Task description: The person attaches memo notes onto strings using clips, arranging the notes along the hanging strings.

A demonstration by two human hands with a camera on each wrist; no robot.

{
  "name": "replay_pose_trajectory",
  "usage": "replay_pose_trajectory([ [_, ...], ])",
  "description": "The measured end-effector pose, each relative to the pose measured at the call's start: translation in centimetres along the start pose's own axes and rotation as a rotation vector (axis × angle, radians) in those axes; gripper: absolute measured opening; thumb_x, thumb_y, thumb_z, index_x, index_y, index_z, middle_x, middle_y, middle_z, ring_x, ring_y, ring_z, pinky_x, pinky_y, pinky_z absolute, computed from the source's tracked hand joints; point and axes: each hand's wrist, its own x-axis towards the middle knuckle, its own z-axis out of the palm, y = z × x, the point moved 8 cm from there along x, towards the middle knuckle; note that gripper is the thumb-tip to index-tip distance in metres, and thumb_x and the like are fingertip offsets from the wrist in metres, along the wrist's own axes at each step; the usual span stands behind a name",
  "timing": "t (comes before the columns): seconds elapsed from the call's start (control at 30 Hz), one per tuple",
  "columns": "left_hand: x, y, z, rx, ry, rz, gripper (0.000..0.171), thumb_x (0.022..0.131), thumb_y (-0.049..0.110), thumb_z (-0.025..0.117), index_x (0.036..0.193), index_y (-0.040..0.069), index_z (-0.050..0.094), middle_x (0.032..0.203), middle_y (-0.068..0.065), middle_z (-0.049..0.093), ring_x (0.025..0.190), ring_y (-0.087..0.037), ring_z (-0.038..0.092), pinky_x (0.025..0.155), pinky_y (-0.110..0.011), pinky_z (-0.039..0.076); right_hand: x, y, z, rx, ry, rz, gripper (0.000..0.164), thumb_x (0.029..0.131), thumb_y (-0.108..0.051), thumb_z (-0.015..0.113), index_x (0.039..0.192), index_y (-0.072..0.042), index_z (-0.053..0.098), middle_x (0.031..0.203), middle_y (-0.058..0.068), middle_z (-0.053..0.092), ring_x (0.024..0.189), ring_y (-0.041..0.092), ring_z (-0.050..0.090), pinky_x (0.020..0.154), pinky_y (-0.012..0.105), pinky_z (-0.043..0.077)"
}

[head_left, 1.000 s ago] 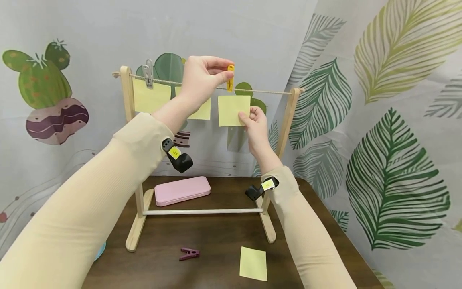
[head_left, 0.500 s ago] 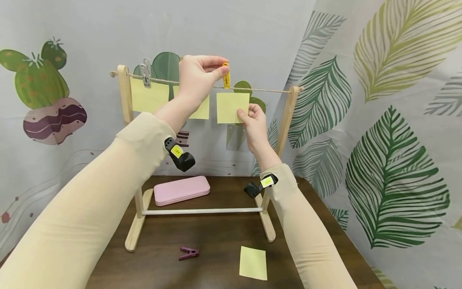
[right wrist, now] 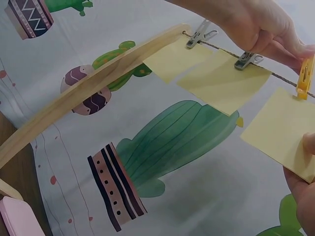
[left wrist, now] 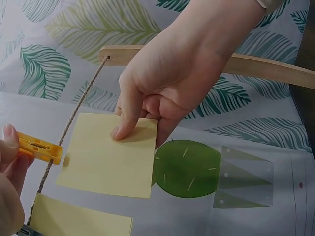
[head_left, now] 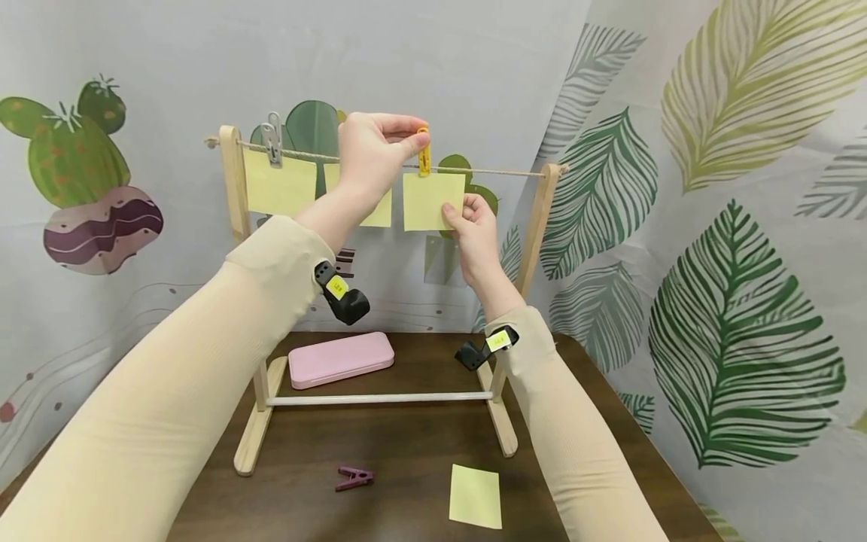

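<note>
Left hand (head_left: 375,154): fingertips and thumb pinch the upper end of a yellow clip (head_left: 424,153), upper middle of the frame.
Yellow clip: upright in the head view, its lower end at the string (head_left: 504,172) and the top edge of a note (head_left: 423,202); whether it bites the paper I cannot tell.
Right hand (head_left: 479,237): pinches that note near its right side, thumb on the front, fingers behind.
Note's edges: a gap on its left to a hung note (head_left: 377,217); on its right, bare string to the rack's post (head_left: 538,218).
Left arm: rises from the lower left, hand pointing right, across the middle note.
Right arm: rises from the lower right, wrist below the string.
Bench (head_left: 406,444): purple clip (head_left: 354,478) at lower middle, loose note (head_left: 476,497) right of it, pink case (head_left: 342,360) behind the white bar (head_left: 382,398).
</note>
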Motion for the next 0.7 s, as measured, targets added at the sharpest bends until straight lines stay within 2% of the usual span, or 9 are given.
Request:
replay_pose_trajectory([
  [0.2, -0.18, -0.57, 0.26, 0.006, 0.008, -0.044, 0.023, 0.086, 0.015, 0.075, 0.108, 0.005, 0.076, 0.105, -0.009, 0.075, 0.096, -0.010, 0.072, 0.087, -0.021, 0.053, -0.04, 0.10, 0.10, 0.002, -0.011, -0.006, 0.015, 0.096, 0.004, 0.054, 0.093, -0.010, 0.048, 0.078, -0.008, 0.066, 0.074, 0.003, 0.064, 0.071, 0.018, 0.048],
  [0.4, -0.27, -0.89, 0.58, -0.007, 0.004, -0.040, 0.022, 0.087, 0.013, 0.074, 0.107, 0.003, 0.075, 0.106, -0.011, 0.075, 0.095, -0.013, 0.072, 0.086, -0.022, 0.054, -0.11, 0.22, 0.12, -0.004, -0.016, -0.006, 0.014, 0.096, 0.003, 0.054, 0.094, -0.010, 0.048, 0.078, -0.008, 0.066, 0.073, 0.003, 0.063, 0.068, 0.018, 0.047],
  [0.7, -0.37, -1.02, 0.76, 0.064, -0.005, -0.055, 0.025, 0.087, 0.015, 0.074, 0.110, 0.005, 0.075, 0.107, -0.009, 0.075, 0.097, -0.012, 0.072, 0.085, -0.021, 0.053, -0.13, 0.17, 0.33, -0.024, -0.023, -0.009, 0.015, 0.096, 0.003, 0.055, 0.094, -0.010, 0.049, 0.078, -0.008, 0.066, 0.072, 0.002, 0.063, 0.066, 0.019, 0.044],
])
